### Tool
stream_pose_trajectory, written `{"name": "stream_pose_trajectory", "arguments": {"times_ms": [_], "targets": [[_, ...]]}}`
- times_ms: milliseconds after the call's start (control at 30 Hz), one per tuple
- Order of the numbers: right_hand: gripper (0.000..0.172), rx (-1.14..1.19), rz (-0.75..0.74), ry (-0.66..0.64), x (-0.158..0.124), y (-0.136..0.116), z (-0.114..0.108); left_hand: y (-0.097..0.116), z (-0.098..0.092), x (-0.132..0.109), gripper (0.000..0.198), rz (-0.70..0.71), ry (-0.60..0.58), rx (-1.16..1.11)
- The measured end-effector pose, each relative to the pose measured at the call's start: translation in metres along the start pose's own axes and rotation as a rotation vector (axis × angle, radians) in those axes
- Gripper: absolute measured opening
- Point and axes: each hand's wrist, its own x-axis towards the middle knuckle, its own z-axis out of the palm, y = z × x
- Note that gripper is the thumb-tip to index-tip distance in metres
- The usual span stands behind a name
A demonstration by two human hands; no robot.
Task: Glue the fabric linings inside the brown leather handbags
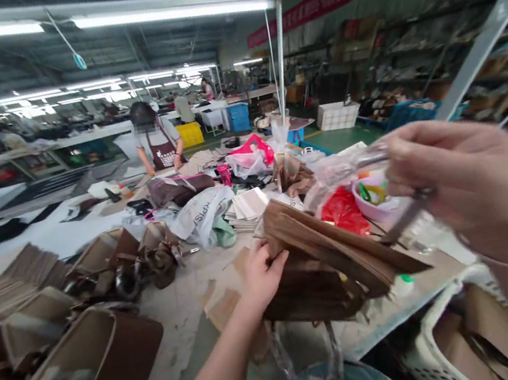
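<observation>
My left hand grips the left end of a brown handbag, its thumb on top. The bag is tilted over the table's front edge, its brown layers folded together. One curved handle in clear plastic wrap hangs below the bag. Close to the camera on the right, my right hand is closed around what looks like the other handle, also wrapped in plastic. Motion blurs this handle, and its join to the bag is unclear. A white cord or band circles the right wrist.
Several brown bag bodies stand on the left, beside stacked boards. A pink basket and red plastic lie behind the handbag. A white crate sits lower right. A co-worker in an apron stands across the table.
</observation>
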Motion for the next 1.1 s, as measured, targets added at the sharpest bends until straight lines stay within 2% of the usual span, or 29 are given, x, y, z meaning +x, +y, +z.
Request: {"name": "stream_pose_trajectory", "arguments": {"times_ms": [33, 100, 200, 267, 300, 367, 433, 500, 567, 633, 700, 767, 833, 900, 1000, 1100], "targets": [[0.043, 0.085, -0.033, -0.124, 0.008, -0.002, 0.025, 0.000, -0.012, -0.009, 0.013, -0.104, -0.048, -0.140], [0.044, 0.156, -0.122, -0.188, 0.025, 0.008, 0.074, 0.003, -0.033, -0.029, 0.018, -0.377, -0.115, -0.499], [0.038, 0.129, -0.197, -0.258, 0.043, 0.048, 0.145, 0.005, -0.056, -0.055, 0.021, -0.723, -0.017, -0.950], [0.031, 0.043, -0.270, -0.355, 0.040, 0.076, 0.182, 0.003, -0.067, -0.070, 0.022, -0.835, 0.097, -1.111], [0.034, 0.012, -0.293, -0.422, 0.034, 0.087, 0.196, 0.002, -0.071, -0.077, 0.025, -0.862, 0.155, -1.167], [0.052, 0.001, -0.304, -0.512, 0.013, 0.104, 0.210, -0.001, -0.076, -0.089, 0.031, -0.902, 0.249, -1.232], [0.072, 0.075, -0.267, -0.549, -0.012, 0.119, 0.204, -0.003, -0.076, -0.099, 0.032, -0.968, 0.302, -1.247], [0.083, 0.244, -0.181, -0.616, -0.039, 0.138, 0.183, -0.004, -0.073, -0.105, 0.030, -1.033, 0.326, -1.264], [0.088, 0.457, -0.050, -0.782, -0.067, 0.164, 0.153, -0.004, -0.070, -0.107, 0.031, -1.049, 0.360, -1.294], [0.097, 0.563, 0.115, -0.947, -0.095, 0.196, 0.123, -0.004, -0.067, -0.105, 0.033, -1.028, 0.401, -1.329], [0.117, 0.506, 0.257, -1.031, -0.121, 0.222, 0.100, -0.006, -0.065, -0.099, 0.034, -1.013, 0.419, -1.362], [0.128, 0.295, 0.334, -0.970, -0.140, 0.236, 0.087, -0.009, -0.062, -0.092, 0.035, -1.008, 0.390, -1.405], [0.123, 0.078, 0.307, -0.872, -0.149, 0.232, 0.086, -0.012, -0.058, -0.085, 0.036, -1.005, 0.335, -1.434], [0.108, -0.014, 0.209, -0.826, -0.146, 0.216, 0.094, -0.016, -0.055, -0.077, 0.035, -0.992, 0.269, -1.440], [0.094, 0.084, 0.139, -0.804, -0.125, 0.195, 0.118, -0.019, -0.049, -0.067, 0.034, -0.995, 0.202, -1.420], [0.080, 0.332, 0.338, -0.711, -0.106, 0.195, 0.145, -0.016, -0.043, -0.056, 0.035, -1.020, 0.201, -1.403]]}}
